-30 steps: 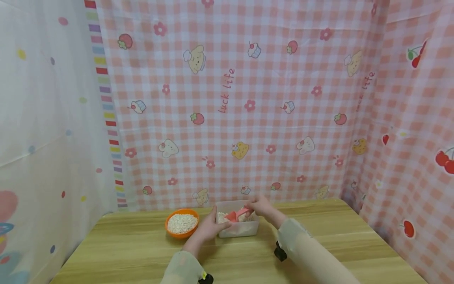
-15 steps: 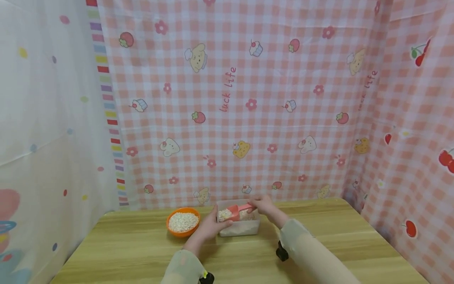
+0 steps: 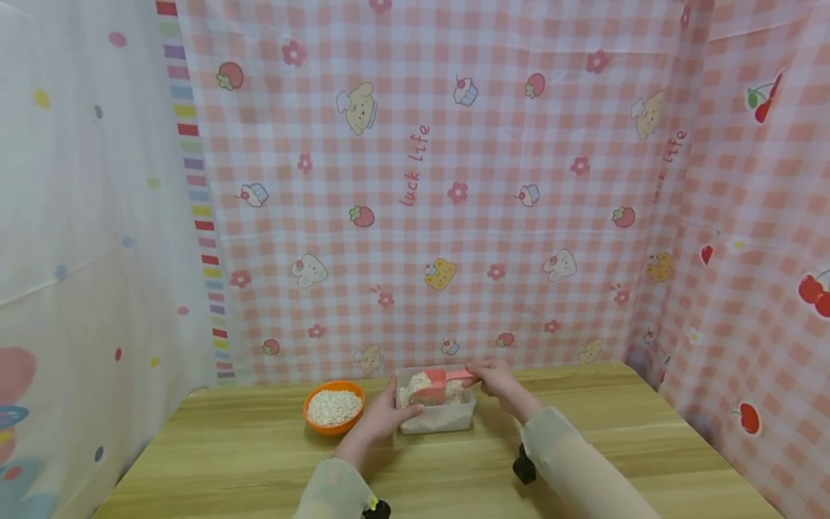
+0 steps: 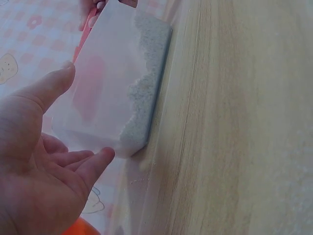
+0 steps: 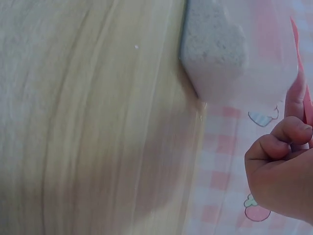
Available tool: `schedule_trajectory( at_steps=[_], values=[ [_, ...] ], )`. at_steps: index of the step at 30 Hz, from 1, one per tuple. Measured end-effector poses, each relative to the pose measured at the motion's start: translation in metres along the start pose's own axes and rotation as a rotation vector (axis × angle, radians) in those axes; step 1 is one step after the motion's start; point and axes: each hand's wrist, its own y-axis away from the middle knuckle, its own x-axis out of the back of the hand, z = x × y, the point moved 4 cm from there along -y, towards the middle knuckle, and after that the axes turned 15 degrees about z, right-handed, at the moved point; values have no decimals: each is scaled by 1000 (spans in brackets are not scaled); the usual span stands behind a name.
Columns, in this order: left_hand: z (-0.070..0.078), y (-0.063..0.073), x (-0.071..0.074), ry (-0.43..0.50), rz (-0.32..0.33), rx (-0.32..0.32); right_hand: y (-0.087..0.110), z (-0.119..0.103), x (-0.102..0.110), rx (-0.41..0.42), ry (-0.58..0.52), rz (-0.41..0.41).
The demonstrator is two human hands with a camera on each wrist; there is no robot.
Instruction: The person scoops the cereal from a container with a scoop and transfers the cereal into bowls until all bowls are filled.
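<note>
A translucent plastic container (image 3: pixel 437 418) stands on the table, partly filled with pale, oat-like flakes (image 3: pixel 420 382). My left hand (image 3: pixel 382 417) grips its left end, thumb at the front rim; in the left wrist view the fingers (image 4: pixel 93 169) bend against the end wall. My right hand (image 3: pixel 499 382) holds a pink scoop (image 3: pixel 436 386) by its handle, from the container's right side. The scoop lies over the flakes inside, its mouth toward the left, where flakes are heaped. Through the container wall (image 5: pixel 264 73) in the right wrist view the scoop shows only as a pink blur.
An orange bowl (image 3: pixel 311 425) full of similar pale flakes stands left of the container, close to my left forearm. The wooden table (image 3: pixel 246 461) ends at a pink checked curtain (image 3: pixel 415 238) just behind the container. A few stray crumbs lie beside the container.
The scoop has come from low among the flakes to a flatter position, and flakes now heap at its left. My right hand has shifted slightly right; my left hand holds still.
</note>
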Motion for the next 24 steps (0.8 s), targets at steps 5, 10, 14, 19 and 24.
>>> schedule_trajectory(
  at_steps=[5,10,14,19,24],
  values=[
    [-1,0,0,-9,-3,18,-3,-3,8,-12,-16,7],
    [-2,0,0,-16,-4,5,-6,-10,12,-1,2,0],
    [0,1,2,-11,-6,-15,-8,-15,14,11,23,3],
    [0,1,2,-13,-6,-40,-10,-17,15,6,38,21],
    [4,1,7,-11,11,-37,-11,-22,15,9,17,16]
  ],
)
